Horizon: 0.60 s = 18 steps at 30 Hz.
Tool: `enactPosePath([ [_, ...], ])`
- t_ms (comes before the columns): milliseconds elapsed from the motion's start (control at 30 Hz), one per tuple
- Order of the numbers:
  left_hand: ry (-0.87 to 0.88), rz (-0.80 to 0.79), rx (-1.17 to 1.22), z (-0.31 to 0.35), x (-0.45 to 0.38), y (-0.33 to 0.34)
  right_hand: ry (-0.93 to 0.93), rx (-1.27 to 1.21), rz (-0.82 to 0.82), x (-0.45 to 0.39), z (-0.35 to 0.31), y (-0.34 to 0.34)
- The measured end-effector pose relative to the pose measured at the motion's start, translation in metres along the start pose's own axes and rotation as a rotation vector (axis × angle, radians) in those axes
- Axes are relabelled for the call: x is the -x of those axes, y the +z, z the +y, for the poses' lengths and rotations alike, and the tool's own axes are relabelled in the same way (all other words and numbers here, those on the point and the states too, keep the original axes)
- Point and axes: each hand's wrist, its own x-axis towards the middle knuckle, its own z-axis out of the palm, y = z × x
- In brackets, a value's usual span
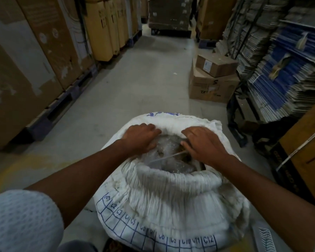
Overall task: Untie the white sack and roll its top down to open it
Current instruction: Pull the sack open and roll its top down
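Observation:
The white sack (173,202) stands on the floor right in front of me, with a blue grid of labelled boxes printed low on its side. Its mouth is open and the top is bunched into a thick rolled rim (178,177). Clear plastic packets (167,153) show inside. My left hand (140,137) lies over the far left of the rim with its fingers curled on the fabric. My right hand (204,144) grips the far right of the rim. A thin white strand (169,156) runs from under my right hand across the opening.
Tall cardboard cartons (44,51) on pallets line the left of the aisle. Two stacked boxes (213,79) sit on the floor at the right, beside racks of flattened blue and white cartons (284,70). A brown box (305,160) stands close on the right. Grey concrete floor (144,79) runs ahead.

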Motion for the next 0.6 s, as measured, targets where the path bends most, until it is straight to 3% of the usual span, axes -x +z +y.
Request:
enactPosePath([
  [133,-0.068,-0.046,-0.179,-0.027,-0.015,0.030,0.064,0.128,-0.093,-0.020,0.022,0.028],
  [333,-0.168,-0.072,-0.153,-0.055,-0.026,0.065,0.248,0.098,-0.251,-0.022,0.062,0.074],
  [600,-0.203,-0.151,0.221,-0.065,-0.003,0.128,0.369,-0.018,-0.323,0.009,0.086,0.116],
])
